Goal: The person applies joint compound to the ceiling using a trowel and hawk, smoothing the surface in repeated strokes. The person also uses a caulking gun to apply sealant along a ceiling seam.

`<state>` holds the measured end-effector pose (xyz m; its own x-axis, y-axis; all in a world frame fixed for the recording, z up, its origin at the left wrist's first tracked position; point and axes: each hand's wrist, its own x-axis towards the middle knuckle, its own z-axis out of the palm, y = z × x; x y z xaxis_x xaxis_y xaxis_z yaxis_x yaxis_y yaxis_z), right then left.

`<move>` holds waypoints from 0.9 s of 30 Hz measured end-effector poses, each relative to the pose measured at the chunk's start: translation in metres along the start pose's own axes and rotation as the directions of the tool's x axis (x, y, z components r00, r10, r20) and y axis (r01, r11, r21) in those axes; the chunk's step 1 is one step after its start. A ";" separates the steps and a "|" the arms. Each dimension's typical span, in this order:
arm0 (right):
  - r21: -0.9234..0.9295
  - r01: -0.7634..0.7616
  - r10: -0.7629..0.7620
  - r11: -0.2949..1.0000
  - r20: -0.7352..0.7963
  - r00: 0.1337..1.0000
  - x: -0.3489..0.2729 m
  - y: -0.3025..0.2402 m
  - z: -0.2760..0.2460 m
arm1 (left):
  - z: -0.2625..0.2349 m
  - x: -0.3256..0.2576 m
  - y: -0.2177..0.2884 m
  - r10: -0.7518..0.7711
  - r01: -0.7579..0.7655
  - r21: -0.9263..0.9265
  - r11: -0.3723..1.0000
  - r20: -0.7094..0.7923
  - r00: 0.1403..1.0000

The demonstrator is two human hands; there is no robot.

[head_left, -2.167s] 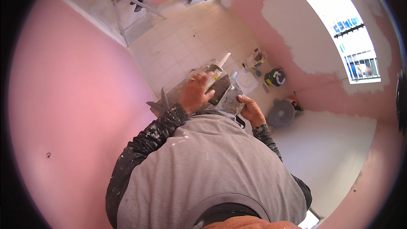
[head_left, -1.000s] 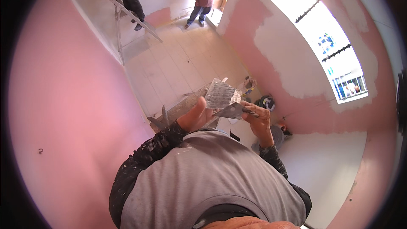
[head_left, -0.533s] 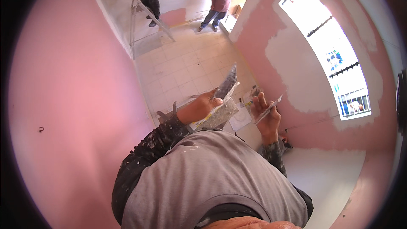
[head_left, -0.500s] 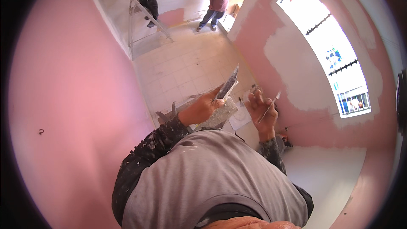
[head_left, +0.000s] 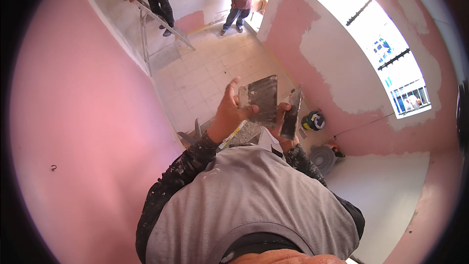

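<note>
My left hand (head_left: pixel 227 117) is closed on a wide putty knife (head_left: pixel 264 99), its flat, smeared metal blade turned face up in front of my chest. Close beside it, my right hand (head_left: pixel 283 110) grips a second putty knife (head_left: pixel 291 115), whose blade looks narrow at this tilt. The two blades are side by side, nearly meeting; whether they touch I cannot tell. Both handles are largely hidden by fingers and blades. Below my hands, a grey speckled surface (head_left: pixel 243 134) shows in part, next to a white angular object (head_left: pixel 267 139).
A person on a stepladder (head_left: pixel 166 24) is at the far left, and another person (head_left: pixel 240 0) stands at the back. On the right are a dark bucket (head_left: pixel 313 121) and a round grey object (head_left: pixel 322 159). A pink wall (head_left: pixel 88 117) rises at left; a patched wall (head_left: pixel 332 63) has a barred window.
My left hand has turned its blade from edge-on to face up. My right hand has moved left beside it, its spread fingers now closed, its knife turned to show the blade. My view has shifted slightly.
</note>
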<state>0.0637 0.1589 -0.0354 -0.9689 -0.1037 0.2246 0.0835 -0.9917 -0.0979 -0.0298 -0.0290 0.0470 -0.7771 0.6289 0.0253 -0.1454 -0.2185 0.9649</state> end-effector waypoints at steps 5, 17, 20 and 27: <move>-0.234 0.160 -0.236 0.959 -0.348 0.907 -0.013 -0.027 0.015 | -0.030 0.005 0.009 -0.241 0.216 -0.372 0.903 -0.022 0.970; -0.468 0.518 0.209 -0.716 0.564 0.799 0.041 -0.013 0.137 | -0.020 -0.004 0.037 -0.011 0.005 -0.220 0.975 -0.025 1.000; -0.487 0.469 0.229 -0.737 0.473 0.851 0.043 -0.027 0.118 | -0.030 -0.003 0.019 0.398 -0.389 0.352 0.851 0.052 0.916; -0.475 0.245 0.261 -0.845 0.034 0.965 -0.018 -0.074 0.048 | -0.029 -0.004 0.047 0.024 -0.056 -0.560 0.826 -0.064 0.998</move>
<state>0.0860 0.2307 0.0145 -0.9050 -0.3616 0.2240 -0.4191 0.8486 -0.3230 -0.0513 -0.0629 0.0843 -0.8180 0.5743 0.0316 -0.4198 -0.6337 0.6498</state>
